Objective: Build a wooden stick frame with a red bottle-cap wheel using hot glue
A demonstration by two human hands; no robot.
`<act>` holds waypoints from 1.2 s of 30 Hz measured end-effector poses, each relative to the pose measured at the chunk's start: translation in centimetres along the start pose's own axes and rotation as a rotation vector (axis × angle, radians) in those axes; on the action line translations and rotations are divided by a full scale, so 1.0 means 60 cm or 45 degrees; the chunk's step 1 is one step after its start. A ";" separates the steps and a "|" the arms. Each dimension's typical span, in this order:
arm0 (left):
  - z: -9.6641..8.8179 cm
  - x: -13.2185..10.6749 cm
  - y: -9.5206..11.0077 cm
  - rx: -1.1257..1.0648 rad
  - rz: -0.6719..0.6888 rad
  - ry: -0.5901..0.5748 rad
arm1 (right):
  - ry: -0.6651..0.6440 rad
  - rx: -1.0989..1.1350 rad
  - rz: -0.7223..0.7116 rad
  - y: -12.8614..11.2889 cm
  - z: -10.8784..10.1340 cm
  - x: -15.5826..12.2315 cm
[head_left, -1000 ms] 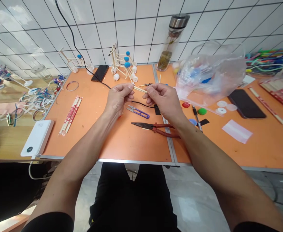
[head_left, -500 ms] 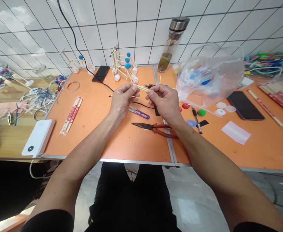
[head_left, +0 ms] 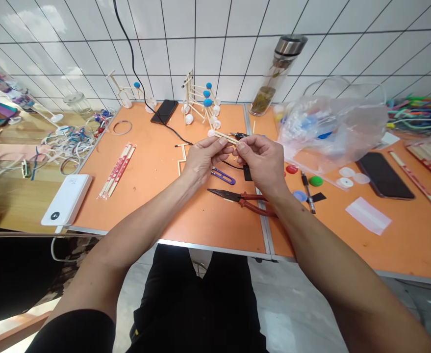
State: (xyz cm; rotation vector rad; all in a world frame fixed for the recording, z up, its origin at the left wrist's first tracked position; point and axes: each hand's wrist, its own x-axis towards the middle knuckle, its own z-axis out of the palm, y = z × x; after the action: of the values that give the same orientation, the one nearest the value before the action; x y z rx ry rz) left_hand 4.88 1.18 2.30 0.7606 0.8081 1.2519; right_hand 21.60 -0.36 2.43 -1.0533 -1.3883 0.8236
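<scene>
My left hand (head_left: pixel 203 159) and my right hand (head_left: pixel 261 159) meet above the middle of the orange table (head_left: pixel 156 215). Both pinch a thin wooden stick (head_left: pixel 225 138) with a white tip at its far left end. Just beyond my right fingers a small black-tipped item (head_left: pixel 240 135) shows, partly hidden. Left of my left hand, a small wooden stick frame (head_left: pixel 181 159) lies on the table. Below my hands are purple-handled thread snips (head_left: pixel 223 176) and red-handled pliers (head_left: pixel 241 202), with a black cable (head_left: pixel 233 165) passing under my hands.
Two stick models with blue balls (head_left: pixel 200 100) (head_left: pixel 125 90) stand at the table's back, beside a phone (head_left: pixel 164 111). Wrapped chopsticks (head_left: pixel 116 164) and a power bank (head_left: pixel 67 200) lie left. A plastic bag (head_left: pixel 331 132), glass bottle (head_left: pixel 277 76) and second phone (head_left: pixel 384 175) are right.
The whole view has shifted with my head, and the table sits a little further right in the frame. My hands still pinch the stick, and the small wooden frame now shows beside my left hand.
</scene>
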 end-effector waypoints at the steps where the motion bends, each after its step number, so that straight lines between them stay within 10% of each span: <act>1: 0.000 0.000 -0.001 0.002 0.003 -0.003 | 0.007 0.007 0.007 0.000 0.000 0.000; 36: 0.005 -0.006 0.005 0.255 0.259 0.085 | 0.016 -0.038 0.002 0.004 0.003 -0.003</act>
State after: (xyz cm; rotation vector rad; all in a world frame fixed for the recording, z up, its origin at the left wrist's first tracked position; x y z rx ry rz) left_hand 4.92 0.82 2.76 0.9864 0.9385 1.3963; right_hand 21.42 -0.40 2.11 -1.0810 -1.3930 0.7979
